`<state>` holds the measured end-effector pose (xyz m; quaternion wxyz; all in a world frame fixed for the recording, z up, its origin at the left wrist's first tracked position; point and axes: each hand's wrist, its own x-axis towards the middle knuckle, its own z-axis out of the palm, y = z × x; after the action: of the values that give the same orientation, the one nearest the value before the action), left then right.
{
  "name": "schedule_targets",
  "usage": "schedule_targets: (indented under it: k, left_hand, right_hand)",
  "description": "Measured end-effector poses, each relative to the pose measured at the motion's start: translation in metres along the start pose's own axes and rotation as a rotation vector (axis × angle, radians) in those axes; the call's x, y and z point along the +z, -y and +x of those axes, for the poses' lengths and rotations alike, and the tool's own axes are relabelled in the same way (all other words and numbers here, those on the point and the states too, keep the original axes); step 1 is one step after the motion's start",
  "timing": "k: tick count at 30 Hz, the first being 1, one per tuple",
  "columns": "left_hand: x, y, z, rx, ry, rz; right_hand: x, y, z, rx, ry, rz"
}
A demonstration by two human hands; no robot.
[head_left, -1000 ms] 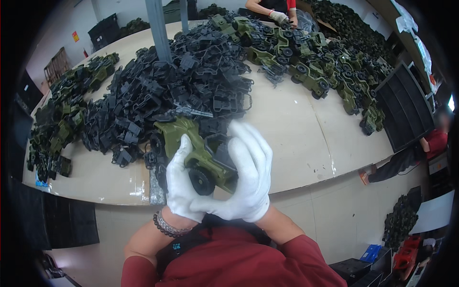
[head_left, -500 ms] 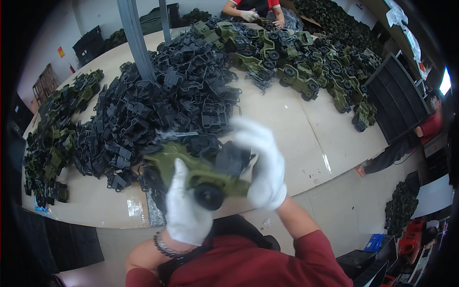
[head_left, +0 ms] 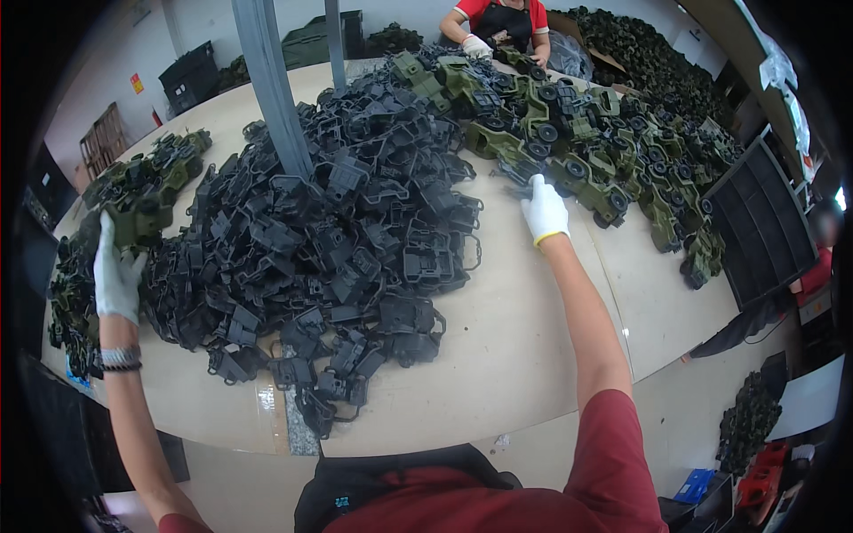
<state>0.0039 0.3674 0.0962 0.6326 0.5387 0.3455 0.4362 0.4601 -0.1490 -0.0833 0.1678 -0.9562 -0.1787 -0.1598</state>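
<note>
My left hand (head_left: 115, 274), in a white glove, reaches far to the left and sets a green toy truck (head_left: 140, 218) against the pile of green trucks (head_left: 133, 182) there; its fingers still lie on the truck. My right hand (head_left: 544, 209), also gloved, stretches forward to the row of green toy trucks (head_left: 569, 160) at the back right and touches a dark part at the near edge of that row. A large heap of black plastic frames (head_left: 346, 231) lies between my two arms.
A grey post (head_left: 271, 89) stands in the black heap. Another person in a red shirt (head_left: 502, 22) works at the far side of the table (head_left: 524, 355). A black crate (head_left: 760, 222) stands at the right edge. More green trucks are piled behind.
Both hands held one green truck close to my chest before. Now they have parted: the left hand carried the truck out to the left pile, the right hand reached forward to the right row.
</note>
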Motion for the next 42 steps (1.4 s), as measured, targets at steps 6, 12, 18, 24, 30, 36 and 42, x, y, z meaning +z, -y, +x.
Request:
schedule_targets:
  k: [6, 12, 18, 24, 30, 36, 42]
  left_hand:
    - [0.034, 0.061, -0.129, 0.354, -0.014, 0.224]
    - [0.005, 0.106, -0.198, 0.494, -0.193, 0.374]
    - [0.001, 0.110, -0.196, 0.372, -0.268, 0.338]
    - [-0.014, 0.113, -0.217, 0.425, -0.324, 0.458]
    - [-0.030, 0.150, -0.226, 0.387, -0.334, 0.551]
    - [-0.045, 0.170, -0.219, 0.360, -0.368, 0.596]
    - [-0.032, 0.167, -0.219, 0.312, -0.364, 0.491]
  right_hand:
    - [-0.025, -0.024, -0.027, -0.126, -0.059, 0.040]
    - [-0.096, 0.014, 0.012, -0.210, -0.294, 0.331]
    - [-0.162, 0.076, 0.203, -0.075, -0.119, 0.662]
    - [-0.068, 0.110, 0.229, -0.078, -0.034, 0.434]
    - [0.029, 0.091, 0.231, -0.020, -0.049, 0.459]
    - [0.037, 0.076, 0.219, -0.185, -0.260, 0.873]
    - [-0.081, 0.067, 0.096, -0.067, 0.107, 1.165]
